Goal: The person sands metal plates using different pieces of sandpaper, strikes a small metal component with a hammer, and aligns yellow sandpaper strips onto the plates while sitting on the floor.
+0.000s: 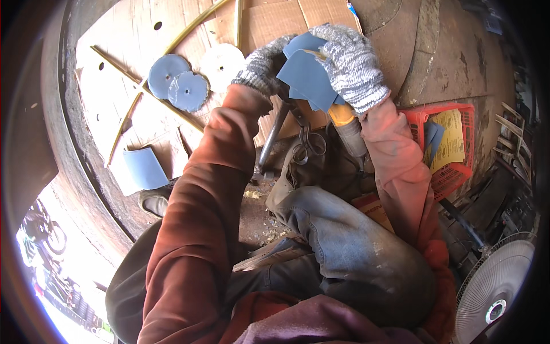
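Note:
Both my hands wear grey-and-white knitted gloves. A loose stack of blue sandpaper pieces [309, 74] is held between them, fanned out unevenly. My right hand [352, 66] is closed over the stack's right side, thumb and fingers pressing on it. My left hand [264, 64] grips the left edge, its fingertips partly hidden behind the sheets. Below the hands lie scissors [308, 143] with metal handle loops and a metal bar-like tool [274, 133]. Under my right wrist is a cloudy bottle-like container [349, 136] with an orange-yellow top.
Blue round discs [189, 92] and a pale disc [222, 67] lie on cardboard [126, 34] at left, beside thin yellowish strips [192, 27]. A blue sheet [146, 168] lies nearer me. At right are a red plastic basket [471, 137] holding sheets and a fan [498, 281].

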A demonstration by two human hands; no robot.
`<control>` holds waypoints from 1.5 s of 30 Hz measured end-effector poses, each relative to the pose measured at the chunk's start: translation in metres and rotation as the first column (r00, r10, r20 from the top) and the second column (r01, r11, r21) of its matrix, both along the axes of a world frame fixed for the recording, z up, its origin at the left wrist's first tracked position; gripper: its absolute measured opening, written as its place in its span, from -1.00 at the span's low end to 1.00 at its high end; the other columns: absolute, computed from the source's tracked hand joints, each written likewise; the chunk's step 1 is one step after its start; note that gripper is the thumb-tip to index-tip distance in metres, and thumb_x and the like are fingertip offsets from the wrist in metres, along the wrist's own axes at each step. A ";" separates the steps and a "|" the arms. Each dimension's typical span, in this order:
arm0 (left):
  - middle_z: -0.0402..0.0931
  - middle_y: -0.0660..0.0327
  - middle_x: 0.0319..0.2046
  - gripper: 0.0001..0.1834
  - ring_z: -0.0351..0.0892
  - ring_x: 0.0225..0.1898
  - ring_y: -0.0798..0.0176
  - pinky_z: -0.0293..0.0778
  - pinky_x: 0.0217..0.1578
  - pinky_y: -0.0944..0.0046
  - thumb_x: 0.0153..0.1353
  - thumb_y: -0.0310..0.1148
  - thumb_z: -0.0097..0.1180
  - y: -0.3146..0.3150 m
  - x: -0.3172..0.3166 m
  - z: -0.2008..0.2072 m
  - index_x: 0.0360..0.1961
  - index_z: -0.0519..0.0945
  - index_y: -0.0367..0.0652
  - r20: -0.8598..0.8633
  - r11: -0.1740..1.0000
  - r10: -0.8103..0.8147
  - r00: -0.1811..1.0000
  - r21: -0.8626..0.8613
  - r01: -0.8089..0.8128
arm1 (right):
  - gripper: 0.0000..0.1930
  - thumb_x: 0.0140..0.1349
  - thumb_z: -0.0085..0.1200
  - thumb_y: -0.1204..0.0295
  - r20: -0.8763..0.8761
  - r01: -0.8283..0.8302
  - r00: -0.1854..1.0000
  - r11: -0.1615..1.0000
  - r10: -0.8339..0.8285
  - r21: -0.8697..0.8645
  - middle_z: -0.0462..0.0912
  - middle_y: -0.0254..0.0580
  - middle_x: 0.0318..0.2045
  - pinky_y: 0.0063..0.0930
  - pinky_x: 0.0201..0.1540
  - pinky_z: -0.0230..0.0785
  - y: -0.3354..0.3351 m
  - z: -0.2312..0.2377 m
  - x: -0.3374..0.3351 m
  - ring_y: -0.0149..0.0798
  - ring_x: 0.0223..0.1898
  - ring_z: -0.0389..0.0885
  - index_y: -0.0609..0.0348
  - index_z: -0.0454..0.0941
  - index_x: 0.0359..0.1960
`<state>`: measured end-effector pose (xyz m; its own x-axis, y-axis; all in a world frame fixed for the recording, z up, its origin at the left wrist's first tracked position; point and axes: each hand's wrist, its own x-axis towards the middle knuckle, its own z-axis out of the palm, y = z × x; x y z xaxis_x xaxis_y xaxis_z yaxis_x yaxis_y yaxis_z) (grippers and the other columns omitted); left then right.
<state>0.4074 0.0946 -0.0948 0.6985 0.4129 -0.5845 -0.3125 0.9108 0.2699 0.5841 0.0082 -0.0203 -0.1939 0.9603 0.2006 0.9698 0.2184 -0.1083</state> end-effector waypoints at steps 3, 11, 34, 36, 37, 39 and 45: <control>0.58 0.08 0.00 -0.60 0.56 0.03 0.06 0.47 0.08 0.08 0.39 -0.22 0.01 -0.004 -0.005 -0.004 0.13 0.51 -0.23 0.083 0.999 0.033 0.996 0.014 -0.034 | -0.58 0.03 0.17 0.45 -0.063 0.018 0.998 0.999 -0.021 -0.042 0.54 -0.27 0.14 -0.13 0.26 0.24 -0.002 -0.008 0.002 -0.06 0.18 0.44 0.08 0.56 0.00; 0.57 0.05 0.00 -0.56 0.56 0.01 0.02 0.49 0.08 0.02 0.34 -0.20 0.10 -0.019 -0.020 0.005 0.14 0.49 -0.22 0.172 0.996 0.083 0.982 0.027 -0.089 | -0.69 0.02 0.18 0.50 -0.157 0.023 0.987 1.000 -0.023 0.003 0.58 -0.23 0.10 -0.14 0.23 0.29 -0.001 -0.011 0.002 -0.04 0.12 0.49 0.12 0.58 -0.13; 0.58 0.02 -0.02 -0.64 0.57 0.02 0.02 0.46 0.14 0.05 0.25 -0.48 0.12 -0.023 -0.009 -0.009 0.07 0.53 -0.34 0.136 0.978 0.202 0.970 -0.075 -0.193 | -0.77 0.06 0.23 0.48 -0.171 0.028 0.985 0.999 -0.022 0.034 0.62 -0.21 0.05 -0.17 0.18 0.35 0.000 -0.017 0.008 -0.05 0.08 0.55 0.14 0.59 -0.20; 0.57 0.02 -0.01 -0.63 0.56 0.02 0.02 0.47 0.13 0.04 0.25 -0.49 0.12 -0.023 -0.010 -0.007 0.09 0.52 -0.33 0.161 0.982 0.188 0.969 -0.045 -0.183 | -0.78 0.08 0.24 0.47 -0.152 0.032 0.988 0.999 -0.025 0.042 0.62 -0.21 0.04 -0.17 0.18 0.35 -0.001 -0.018 0.009 -0.05 0.08 0.56 0.15 0.60 -0.20; 0.57 0.02 0.01 -0.62 0.56 0.03 0.03 0.47 0.12 0.02 0.26 -0.50 0.12 -0.022 -0.010 -0.005 0.11 0.51 -0.33 0.186 0.985 0.173 0.967 -0.014 -0.174 | -0.78 0.09 0.24 0.46 -0.150 0.016 0.989 0.999 -0.009 0.044 0.62 -0.21 0.04 -0.17 0.18 0.35 -0.001 -0.015 0.009 -0.06 0.07 0.56 0.15 0.60 -0.20; 0.56 0.02 0.02 -0.60 0.55 0.03 0.03 0.48 0.11 0.01 0.26 -0.50 0.12 -0.022 -0.012 -0.002 0.13 0.49 -0.32 0.197 0.982 0.176 0.964 0.028 -0.185 | -0.78 0.09 0.24 0.46 -0.146 -0.001 0.989 0.999 0.007 0.046 0.62 -0.21 0.04 -0.18 0.18 0.35 -0.001 -0.010 0.008 -0.06 0.07 0.56 0.16 0.60 -0.20; 0.54 0.04 0.05 -0.56 0.54 0.05 0.05 0.50 0.08 -0.01 0.26 -0.51 0.12 -0.022 -0.013 -0.008 0.18 0.46 -0.29 0.227 0.989 0.134 0.965 0.034 -0.145 | -0.78 0.11 0.22 0.44 -0.199 0.048 0.979 0.999 -0.044 0.016 0.61 -0.23 0.05 -0.17 0.19 0.32 -0.002 -0.011 0.005 -0.06 0.08 0.55 0.16 0.60 -0.19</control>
<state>0.3940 0.0724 -0.1024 0.7425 0.5402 -0.3962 -0.4931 0.8410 0.2226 0.5893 0.0063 -0.0316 -0.1040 0.9624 0.2509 0.9384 0.1785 -0.2959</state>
